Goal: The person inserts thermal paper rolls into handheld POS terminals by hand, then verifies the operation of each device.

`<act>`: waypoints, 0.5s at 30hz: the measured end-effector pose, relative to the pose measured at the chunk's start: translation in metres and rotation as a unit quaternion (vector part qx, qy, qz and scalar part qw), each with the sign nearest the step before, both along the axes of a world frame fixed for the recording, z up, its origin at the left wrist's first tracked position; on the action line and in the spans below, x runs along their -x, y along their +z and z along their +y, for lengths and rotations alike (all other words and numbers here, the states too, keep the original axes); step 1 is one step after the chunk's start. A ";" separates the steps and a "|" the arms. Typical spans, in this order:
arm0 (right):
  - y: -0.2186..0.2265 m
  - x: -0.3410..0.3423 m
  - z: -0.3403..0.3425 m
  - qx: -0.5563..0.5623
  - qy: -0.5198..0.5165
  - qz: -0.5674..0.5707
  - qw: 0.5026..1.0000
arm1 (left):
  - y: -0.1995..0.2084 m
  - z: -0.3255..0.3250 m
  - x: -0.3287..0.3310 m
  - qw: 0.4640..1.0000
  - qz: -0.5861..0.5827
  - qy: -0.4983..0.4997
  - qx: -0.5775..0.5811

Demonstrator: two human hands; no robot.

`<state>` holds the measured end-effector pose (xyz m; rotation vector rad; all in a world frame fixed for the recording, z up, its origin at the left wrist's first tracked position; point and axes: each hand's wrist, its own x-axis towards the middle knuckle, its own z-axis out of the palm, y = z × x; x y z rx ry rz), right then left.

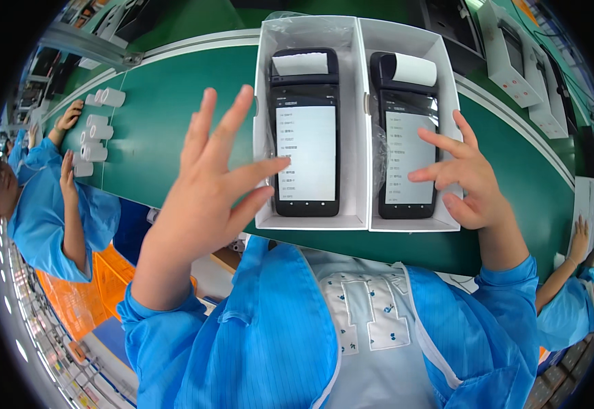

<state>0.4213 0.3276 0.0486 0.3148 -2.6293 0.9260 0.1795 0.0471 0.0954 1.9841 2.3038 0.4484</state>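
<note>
Two black handheld payment terminals lie side by side, each in its own white box, with lit screens listing rows of text. Paper shows at the top of both. My left hand (218,167) is spread, its index fingertip over the screen of the left terminal (307,153); whether it touches I cannot tell. Over the right terminal (406,160) hovers my right hand (467,180), fingers apart and holding nothing. The left white box (263,123) and the right white box (363,41) stand against each other. Clear plastic wrap is tucked in beside the terminals.
Several white paper rolls (98,129) stand on the green table (164,92) at the left. A person in a blue smock (62,211) sits there, and another person's arm (559,283) is at the right. More white boxes (515,65) are at the far right. An orange crate (109,276) is below left.
</note>
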 end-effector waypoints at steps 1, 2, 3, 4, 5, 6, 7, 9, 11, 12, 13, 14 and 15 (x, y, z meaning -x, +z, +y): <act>0.001 0.001 0.002 -0.005 0.010 0.001 1.000 | -0.004 -0.003 -0.001 1.000 -0.012 -0.004 -0.006; 0.003 0.002 0.004 -0.012 0.020 0.003 1.000 | -0.003 -0.002 -0.001 1.000 -0.006 0.000 -0.006; 0.002 0.002 0.005 -0.013 0.025 0.007 1.000 | -0.004 -0.001 -0.003 1.000 -0.013 -0.008 0.003; 0.002 0.002 0.005 -0.014 0.017 -0.002 1.000 | -0.003 0.001 -0.003 1.000 -0.018 -0.017 0.011; 0.003 0.001 0.004 -0.017 0.009 -0.008 1.000 | -0.002 0.003 -0.004 1.000 -0.018 -0.021 0.014; 0.005 -0.002 -0.002 -0.021 0.028 0.013 0.999 | 0.008 -0.003 -0.010 1.000 -0.011 -0.017 0.002; 0.001 -0.006 -0.008 -0.023 0.014 0.006 1.000 | 0.011 -0.008 -0.012 1.000 0.001 -0.011 -0.010; -0.006 0.002 -0.005 -0.027 -0.010 0.013 1.000 | -0.009 -0.006 -0.011 0.996 -0.058 -0.026 -0.054; -0.019 -0.008 -0.009 -0.016 -0.028 0.006 0.999 | -0.036 -0.001 -0.022 0.985 -0.137 -0.034 -0.098; -0.018 -0.013 -0.010 -0.017 -0.042 -0.001 0.999 | -0.044 0.002 -0.027 0.977 -0.171 -0.039 -0.124; -0.016 -0.018 -0.011 -0.009 -0.046 0.002 0.999 | -0.046 0.002 -0.033 0.973 -0.180 -0.044 -0.135; -0.014 -0.022 -0.013 0.002 -0.052 -0.002 0.999 | -0.045 0.000 -0.036 0.969 -0.196 -0.051 -0.143; -0.009 -0.025 -0.014 0.004 -0.035 0.002 0.999 | -0.040 -0.005 -0.040 0.971 -0.189 -0.035 -0.145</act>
